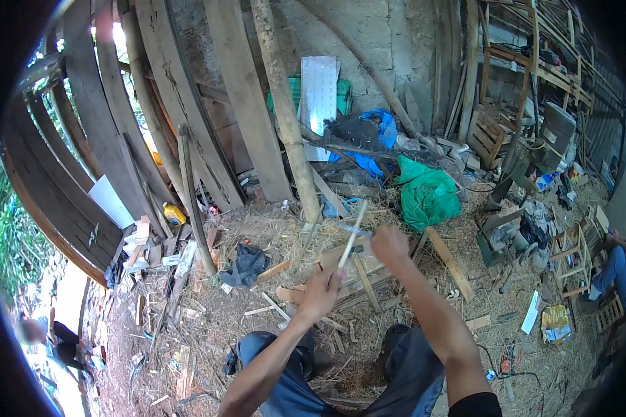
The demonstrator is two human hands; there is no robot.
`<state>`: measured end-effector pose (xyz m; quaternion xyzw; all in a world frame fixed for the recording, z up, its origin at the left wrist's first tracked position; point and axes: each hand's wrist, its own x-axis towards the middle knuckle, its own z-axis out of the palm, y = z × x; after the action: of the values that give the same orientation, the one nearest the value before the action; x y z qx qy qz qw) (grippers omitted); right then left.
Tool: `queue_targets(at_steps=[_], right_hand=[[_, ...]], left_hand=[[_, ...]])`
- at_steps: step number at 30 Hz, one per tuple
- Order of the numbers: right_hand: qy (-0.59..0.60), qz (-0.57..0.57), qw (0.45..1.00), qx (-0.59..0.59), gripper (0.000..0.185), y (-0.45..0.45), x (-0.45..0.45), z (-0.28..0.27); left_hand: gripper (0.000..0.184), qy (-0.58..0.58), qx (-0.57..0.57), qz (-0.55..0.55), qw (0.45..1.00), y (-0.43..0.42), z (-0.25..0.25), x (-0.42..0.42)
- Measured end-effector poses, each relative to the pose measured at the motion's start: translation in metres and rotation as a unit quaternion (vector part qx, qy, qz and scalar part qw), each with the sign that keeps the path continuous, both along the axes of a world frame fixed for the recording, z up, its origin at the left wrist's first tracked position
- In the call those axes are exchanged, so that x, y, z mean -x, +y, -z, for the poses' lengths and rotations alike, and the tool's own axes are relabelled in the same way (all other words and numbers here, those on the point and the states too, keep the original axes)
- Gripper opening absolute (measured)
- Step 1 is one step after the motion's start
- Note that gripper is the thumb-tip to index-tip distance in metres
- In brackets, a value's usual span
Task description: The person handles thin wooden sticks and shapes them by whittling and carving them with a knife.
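My left hand [320, 295] is closed around the lower end of a thin, pale wooden stick [352, 242], which slants up and away from me. My right hand [391, 247] is a fist to the right of the stick. From it a narrow, bluish-grey knife blade [352, 229] points left and meets or crosses the stick near its upper part; whether they touch is hard to tell. The knife's handle is hidden inside the fist. Below both hands, wooden boards [368, 281] lie on the ground in front of my knees.
Wood scraps and straw cover the ground. A black plastic bag [245, 265] lies left, a green sack [428, 194] ahead. Tall planks [188, 104] lean along the left side. At right are a small wooden frame [570, 260] and a seated person [612, 274]; another person [62, 340] is far left.
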<state>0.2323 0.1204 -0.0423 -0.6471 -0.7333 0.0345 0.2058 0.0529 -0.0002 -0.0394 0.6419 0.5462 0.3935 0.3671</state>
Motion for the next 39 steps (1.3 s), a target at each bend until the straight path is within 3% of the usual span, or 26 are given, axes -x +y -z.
queue_targets(at_steps=[2, 4, 5, 7, 9, 10, 11, 12, 14, 15, 17, 19, 21, 29, 31, 32, 34, 38, 39], right_hand=[[0.036, 0.078, 0.996, 0.015, 0.018, 0.015, -0.037, 0.014], [0.065, 0.136, 0.988, 0.044, 0.02, 0.021, -0.074, 0.028], [0.069, 0.167, 0.983, 0.037, 0.022, 0.02, -0.081, 0.039], [0.081, 0.156, 0.983, 0.056, 0.023, 0.009, -0.075, 0.021], [0.13, 0.114, 0.982, 0.069, 0.025, 0.01, -0.069, 0.014], [0.172, 0.078, 0.98, 0.064, 0.027, 0.011, -0.062, 0.017], [0.3, 0.007, 0.952, 0.055, 0.028, 0.011, -0.056, 0.022], [0.421, -0.067, 0.904, 0.045, 0.029, 0.01, -0.046, 0.02], [0.6, -0.116, 0.775, 0.162, 0.026, -0.007, -0.03, -0.009], [0.6, -0.113, 0.776, 0.159, 0.026, -0.015, -0.026, -0.023], [0.707, -0.164, 0.665, 0.178, 0.022, -0.025, -0.02, -0.039], [0.697, -0.148, 0.683, 0.162, 0.017, -0.021, -0.019, -0.032], [0.706, -0.118, 0.683, 0.148, 0.014, -0.017, -0.018, -0.029], [0.638, -0.106, 0.758, 0.087, 0.024, -0.007, -0.011, -0.015], [0.434, -0.128, 0.891, 0.013, 0.029, -0.001, -0.009, -0.002], [0.432, -0.131, 0.892, 0.015, 0.029, -0.001, -0.009, 0.005], [0.102, -0.168, 0.98, -0.004, 0.024, -0.021, 0.001, -0.011], [0.003, -0.192, 0.981, -0.016, 0.021, -0.034, 0.024, -0.007], [-0.011, -0.171, 0.985, -0.023, 0.019, -0.033, 0.027, -0.007]], left_hand=[[0.023, 0.033, 0.045, 0.006, 0.998, -0.023, -0.014, 0.002], [0.024, -0.064, 0.012, 0.073, 0.995, -0.042, -0.021, 0.005], [0.024, -0.06, 0.009, 0.073, 0.995, -0.039, -0.018, 0.013], [0.026, -0.157, 0.113, -0.009, 0.981, -0.025, -0.01, 0.029], [0.022, -0.172, 0.111, -0.009, 0.979, -0.014, -0.014, 0.029], [0.022, -0.258, 0.184, 0.01, 0.948, -0.009, -0.018, 0.027], [0.022, -0.338, 0.258, 0.029, 0.905, -0.005, -0.021, 0.024], [0.022, -0.336, 0.257, 0.034, 0.905, -0.002, -0.025, 0.018], [0.023, -0.325, 0.276, 0.075, 0.902, 0.009, -0.025, 0.015], [0.024, -0.315, 0.296, 0.11, 0.895, 0.014, -0.024, 0.014], [0.023, -0.321, 0.303, 0.121, 0.889, 0.017, -0.02, 0.015], [0.024, -0.331, 0.313, 0.126, 0.881, 0.013, -0.021, 0.01], [0.029, -0.271, 0.247, 0.078, 0.927, 0.007, -0.023, 0.005], [0.029, -0.21, 0.139, 0.101, 0.962, 0.011, -0.014, -0.007], [0.028, -0.237, 0.12, 0.105, 0.958, 0.017, -0.01, -0.004], [0.028, -0.24, 0.12, 0.102, 0.958, 0.019, -0.009, -0.002], [0.028, -0.261, 0.126, 0.096, 0.952, 0.022, -0.009, 0.002], [0.027, -0.207, 0.096, 0.033, 0.973, 0.026, 0.008, 0.0], [0.025, -0.163, 0.026, 0.018, 0.986, 0.024, 0.01, -0.001]])
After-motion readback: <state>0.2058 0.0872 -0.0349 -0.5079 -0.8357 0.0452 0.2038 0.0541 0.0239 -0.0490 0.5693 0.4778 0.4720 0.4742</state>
